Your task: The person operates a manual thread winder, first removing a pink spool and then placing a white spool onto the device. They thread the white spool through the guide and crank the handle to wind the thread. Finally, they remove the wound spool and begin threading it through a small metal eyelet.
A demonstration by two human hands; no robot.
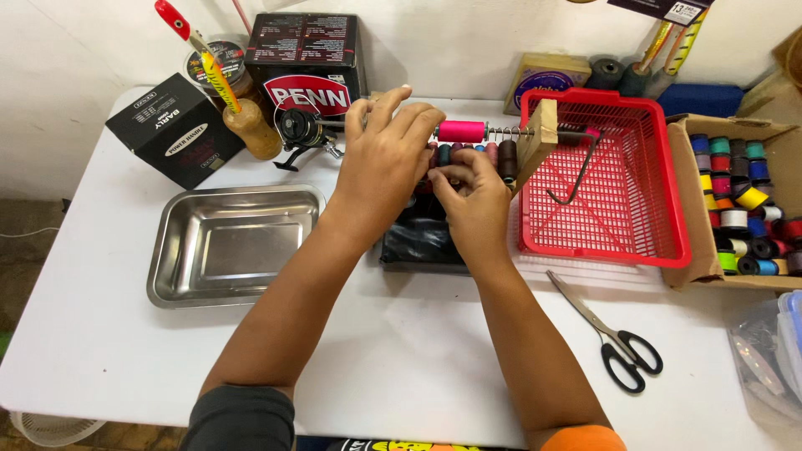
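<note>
Pink spool (460, 131) on spring-loaded rod, braced by wooden block (537, 136): your left hand (386, 159) steadies it, fingers loosely spread; right hand (472, 194) pinches small dark spools (444, 154) (grip partly hidden).

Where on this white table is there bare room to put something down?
The widest bare stretch of the table lies along the near edge, between the steel tray and the scissors, though both forearms cross it. The far side is crowded: boxes, a fishing reel, the red basket and both hands.
</note>
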